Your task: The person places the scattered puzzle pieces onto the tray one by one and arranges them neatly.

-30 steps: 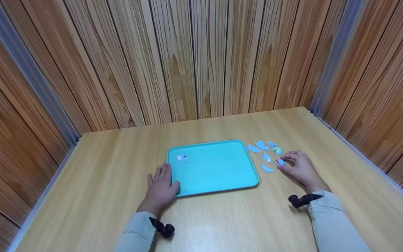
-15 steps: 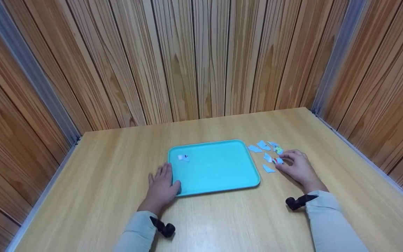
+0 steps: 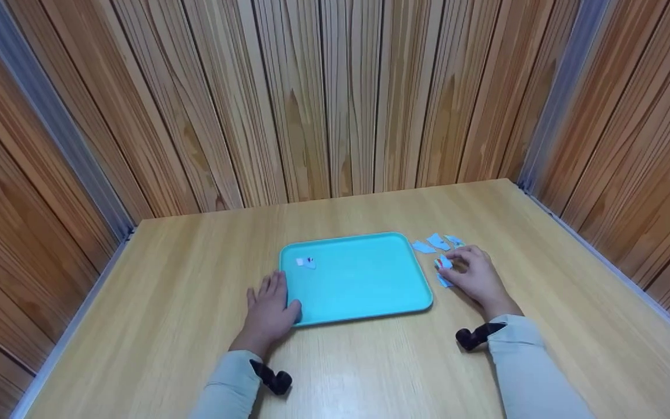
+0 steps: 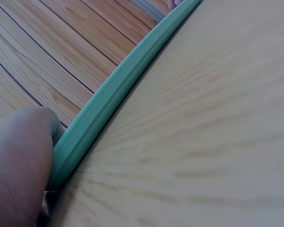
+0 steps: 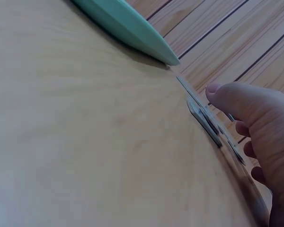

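Note:
In the head view my left hand (image 3: pixel 268 314) lies with fingers extended along the left edge of a turquoise tray (image 3: pixel 364 279); its thumb touches the near left corner. The left wrist view shows the thumb (image 4: pixel 23 146) against the tray's wall. To the right of the tray, my right hand (image 3: pixel 477 279) pinches a small, flat, irregular light-blue piece with a red stripe (image 3: pixel 440 263) between thumb and fingers. It is over or against a neighbouring blue piece; I cannot tell which. In the right wrist view the thumb (image 5: pixel 227 94) hovers above thin pieces (image 5: pixel 206 124) on the table.
Several blue pieces (image 3: pixel 424 247) lie beyond the right hand, and one (image 3: pixel 444 281) lies partly under its thumb. Inside the tray, near its left end, sits a small white and blue piece (image 3: pixel 306 262). Wood-patterned walls (image 3: pixel 335 105) enclose the table (image 3: pixel 358 366).
My right hand has moved left toward the tray, carrying the red-striped piece across to the neighbouring blue pieces. The left hand has stayed at the tray's edge.

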